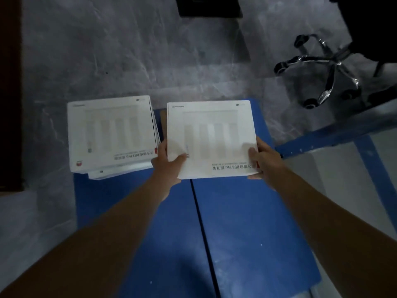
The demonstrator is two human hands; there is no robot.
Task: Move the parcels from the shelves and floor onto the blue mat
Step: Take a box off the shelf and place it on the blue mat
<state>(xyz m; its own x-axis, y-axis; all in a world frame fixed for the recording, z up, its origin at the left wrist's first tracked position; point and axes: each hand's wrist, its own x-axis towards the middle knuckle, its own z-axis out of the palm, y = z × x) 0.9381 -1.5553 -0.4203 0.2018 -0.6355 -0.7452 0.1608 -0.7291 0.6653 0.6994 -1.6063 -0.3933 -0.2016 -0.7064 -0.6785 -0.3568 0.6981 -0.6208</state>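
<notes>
We look down in dim light on a grey, marble-veined floor [96,61] whose glossy face catches pale streaks. A dark brown panel [9,93] stands along the left edge, and a black boxy object [208,6] is cut off by the top edge. At upper right we see the chromed, star-shaped base [330,67] of an office chair on black castors [310,105], under a black shape [369,22] that fills the corner. Just below it a blue metal frame [335,132] runs slantwise in from the right edge, with a pale board [322,166] lying beside its rail.
</notes>
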